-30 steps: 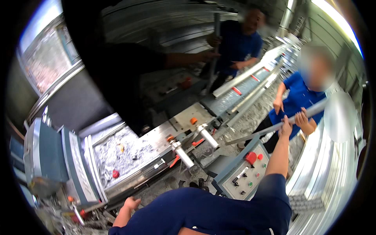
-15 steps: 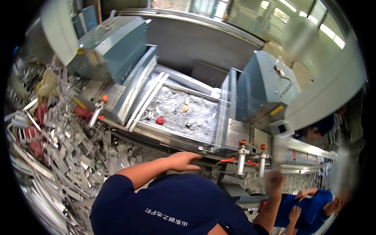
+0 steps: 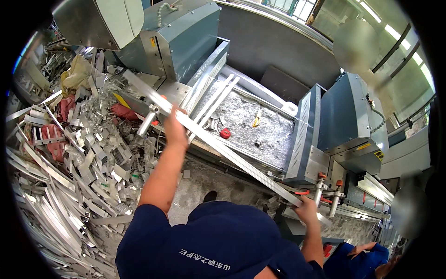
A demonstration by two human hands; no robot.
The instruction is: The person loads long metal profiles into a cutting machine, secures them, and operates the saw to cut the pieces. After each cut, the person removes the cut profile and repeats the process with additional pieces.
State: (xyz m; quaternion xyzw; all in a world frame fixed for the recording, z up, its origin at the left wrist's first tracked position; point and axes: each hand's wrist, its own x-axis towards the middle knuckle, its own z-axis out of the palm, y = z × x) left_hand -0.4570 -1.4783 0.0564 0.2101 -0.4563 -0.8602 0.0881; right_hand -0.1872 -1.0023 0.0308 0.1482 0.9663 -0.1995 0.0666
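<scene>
A long metal bar [image 3: 232,158] is held slantwise across the near side of the machine, its left end pointed to the far left and its right end to the near right. The left part of it is gripped by the left hand [image 3: 175,129], whose fingers are wrapped around it; near the other end it is gripped by the right hand [image 3: 307,211], with a short length left free beyond the fist (somewhat blurred there).

Beneath the bar's left part an orange-topped clamp [image 3: 149,118] is passed over; whether it is touched cannot be told. Two similar clamps, the nearer marked by a silver barrel [image 3: 319,188], are set just beyond the right hand. Between the left housing [image 3: 190,42] and the right housing [image 3: 344,111], metal chips [image 3: 239,111] are spread, and two pale strips [image 3: 216,102] are laid on the left. At the far left to near left, offcuts [image 3: 107,158] are heaped.

For good control, the wide spacing of the hands is best kept, so that both ends are steered together. The left end should be lifted clear of the clamp, and the free right end should be watched, since a co-worker in blue [image 3: 344,260] is placed at the near right.
</scene>
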